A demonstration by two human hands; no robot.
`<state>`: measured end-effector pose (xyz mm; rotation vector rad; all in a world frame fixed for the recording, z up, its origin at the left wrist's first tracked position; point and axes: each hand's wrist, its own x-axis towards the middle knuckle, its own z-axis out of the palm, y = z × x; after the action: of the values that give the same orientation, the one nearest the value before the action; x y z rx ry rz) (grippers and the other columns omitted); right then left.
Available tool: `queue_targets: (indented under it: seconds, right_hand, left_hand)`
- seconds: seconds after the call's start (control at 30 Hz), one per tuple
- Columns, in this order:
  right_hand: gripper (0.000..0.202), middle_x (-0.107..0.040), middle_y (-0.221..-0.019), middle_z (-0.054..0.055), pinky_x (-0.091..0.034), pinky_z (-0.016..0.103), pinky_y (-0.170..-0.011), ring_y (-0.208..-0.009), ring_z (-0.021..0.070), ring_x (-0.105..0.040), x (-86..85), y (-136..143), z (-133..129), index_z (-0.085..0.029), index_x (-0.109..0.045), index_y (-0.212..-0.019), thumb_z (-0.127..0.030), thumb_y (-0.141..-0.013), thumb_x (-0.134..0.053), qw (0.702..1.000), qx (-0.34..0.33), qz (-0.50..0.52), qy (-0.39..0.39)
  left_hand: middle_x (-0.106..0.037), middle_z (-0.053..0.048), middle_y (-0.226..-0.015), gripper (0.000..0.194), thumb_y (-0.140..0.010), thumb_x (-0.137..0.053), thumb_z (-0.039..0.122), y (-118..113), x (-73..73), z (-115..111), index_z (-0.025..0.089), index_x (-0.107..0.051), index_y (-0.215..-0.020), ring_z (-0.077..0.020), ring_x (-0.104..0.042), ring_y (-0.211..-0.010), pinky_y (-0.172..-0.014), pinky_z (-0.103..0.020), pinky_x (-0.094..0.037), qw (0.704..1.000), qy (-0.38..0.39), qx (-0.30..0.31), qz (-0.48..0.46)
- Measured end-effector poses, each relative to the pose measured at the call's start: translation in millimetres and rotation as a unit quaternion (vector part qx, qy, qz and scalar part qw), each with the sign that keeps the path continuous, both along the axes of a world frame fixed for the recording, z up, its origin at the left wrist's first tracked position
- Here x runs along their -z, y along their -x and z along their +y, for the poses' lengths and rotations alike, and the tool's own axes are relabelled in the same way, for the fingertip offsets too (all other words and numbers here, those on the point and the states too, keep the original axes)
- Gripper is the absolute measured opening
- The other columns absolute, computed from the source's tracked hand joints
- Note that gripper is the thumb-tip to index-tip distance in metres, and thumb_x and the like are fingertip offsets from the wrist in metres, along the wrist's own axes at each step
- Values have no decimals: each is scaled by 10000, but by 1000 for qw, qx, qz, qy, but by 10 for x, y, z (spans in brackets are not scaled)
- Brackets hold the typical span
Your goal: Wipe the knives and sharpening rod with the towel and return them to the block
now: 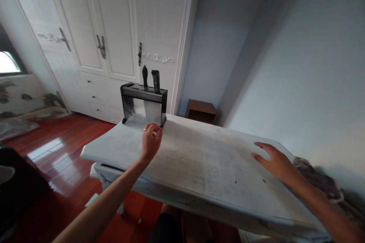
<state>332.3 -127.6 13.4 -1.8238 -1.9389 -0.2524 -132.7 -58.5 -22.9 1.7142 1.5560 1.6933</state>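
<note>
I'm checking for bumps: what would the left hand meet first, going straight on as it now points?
Likely the black rack, at its right foot, though depth there is unclear.

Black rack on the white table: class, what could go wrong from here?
The black rack stands near the far edge of the white table, so a push from the left hand, close to one foot, might send it over. The rounded handle and the flatter handle rise above its top, so either could be knocked.
</note>
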Motion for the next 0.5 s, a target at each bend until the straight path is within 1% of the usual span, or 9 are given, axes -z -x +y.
queue_targets:
  seconds: [0.07, 0.1, 0.13, 0.2, 0.27, 0.33, 0.37, 0.43, 0.5]
  right_hand:
    - [477, -659, -1224, 147, -502, 519, -987, -1113, 327, -641, 6, 441, 236, -209, -608, -1180, -485, -793, -564, 994, -60, 89, 21]
    - [499, -644, -1255, 146, -507, 512, -986, -1120, 320, -639, 22, 678, 352, -207, -592, -1200, -489, -790, -584, 987, -93, 130, 28]
    - [513, -630, -1279, 140, -503, 503, -997, -1135, 306, -634, 47, 916, 468, -213, -572, -1226, -488, -793, -597, 977, -129, 169, 33]
    - [534, -621, -1279, 134, -500, 496, -1007, -1165, 287, -615, 108, 1367, 704, -225, -550, -1242, -478, -780, -640, 951, -197, 233, 48]
    - [551, -605, -1287, 141, -517, 486, -983, -1163, 282, -614, 159, 1772, 947, -230, -539, -1241, -455, -758, -682, 926, -233, 287, 76]
    - [556, -585, -1300, 153, -549, 467, -925, -1145, 279, -623, 178, 2131, 1185, -234, -524, -1237, -425, -747, -704, 901, -248, 340, 104]
    - [554, -581, -1300, 157, -547, 460, -926, -1142, 274, -624, 175, 2296, 1296, -236, -515, -1242, -405, -750, -706, 891, -254, 360, 112]
    - [558, -586, -1282, 159, -529, 460, -947, -1119, 265, -635, 148, 2602, 1493, -230, -500, -1248, -368, -752, -714, 882, -254, 380, 114]
    - [590, -574, -1291, 160, -514, 460, -963, -1102, 255, -640, 109, 2871, 1650, -220, -479, -1273, -339, -748, -721, 880, -246, 386, 123]
  left_hand:
    - [-551, -74, -934, 78, -781, -472, 181, 287, -49, 107, 195, -529, -833, -211, -560, -923, -657, -288, -503, 994, -18, -105, -27]
    - [-543, -73, -938, 98, -771, -485, 183, 419, -67, 166, 199, -518, -862, -223, -551, -956, -700, -308, -509, 987, -17, -152, -38]
    - [-540, -76, -968, 142, -768, -508, 193, 541, -81, 228, 198, -514, -911, -229, -546, -988, -776, -338, -510, 983, -11, -179, -42]
    - [-524, -103, -1072, 244, -765, -555, 224, 758, -98, 361, 183, -510, -1000, -245, -535, -1043, -920, -392, -474, 976, -6, -208, -61]
    - [-494, -133, -1174, 364, -761, -599, 271, 945, -107, 500, 169, -499, -1096, -272, -504, -1130, -1033, -426, -400, 971, 2, -221, -88]
    - [-449, -157, -1271, 484, -767, -614, 319, 1113, -112, 645, 162, -467, -1201, -301, -461, -1212, -1085, -449, -344, 968, 13, -220, -119]
    - [-422, -165, -1315, 532, -776, -606, 343, 1192, -113, 718, 162, -447, -1250, -310, -435, -1255, -1103, -452, -323, 970, 16, -208, -128]
    - [-377, -162, -1376, 585, -788, -578, 358, 1335, -110, 861, 175, -417, -1319, -309, -377, -1331, -1126, -441, -296, 976, 22, -170, -133]
    - [-374, -140, -1394, 632, -744, -587, 311, 1454, -104, 989, 198, -418, -1342, -296, -361, -1353, -1113, -422, -322, 986, 23, -122, -113]
